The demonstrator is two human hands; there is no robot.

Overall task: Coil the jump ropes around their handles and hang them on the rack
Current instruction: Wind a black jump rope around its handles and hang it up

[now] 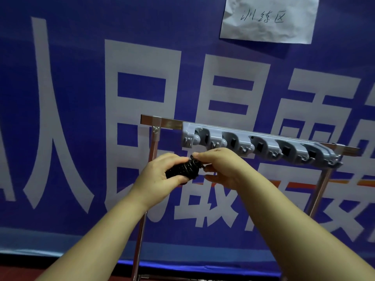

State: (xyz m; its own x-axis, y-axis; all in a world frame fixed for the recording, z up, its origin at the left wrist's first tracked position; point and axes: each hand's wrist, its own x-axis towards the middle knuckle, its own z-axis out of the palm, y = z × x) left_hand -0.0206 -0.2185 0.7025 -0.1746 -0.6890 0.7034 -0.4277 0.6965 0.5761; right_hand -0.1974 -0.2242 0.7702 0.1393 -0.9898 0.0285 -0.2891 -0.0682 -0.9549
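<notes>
A black jump rope (185, 168), wound in tight coils round its handles, is held level just below the rack. My left hand (160, 177) grips the bundle's left end from underneath. My right hand (221, 165) pinches the rope's thin end at the bundle's upper right tip. The grey plastic rack (263, 146) with several clamp slots and small hooks is fixed to a metal crossbar (168, 123) right above my hands. All its slots and hooks are bare. My fingers hide the handles.
The crossbar stands on two metal legs, left (151, 159) and right (322, 191). Close behind hangs a blue banner (81, 98) with large white characters. A crumpled paper note (269, 17) is stuck at the upper right. A strip of floor shows along the bottom edge.
</notes>
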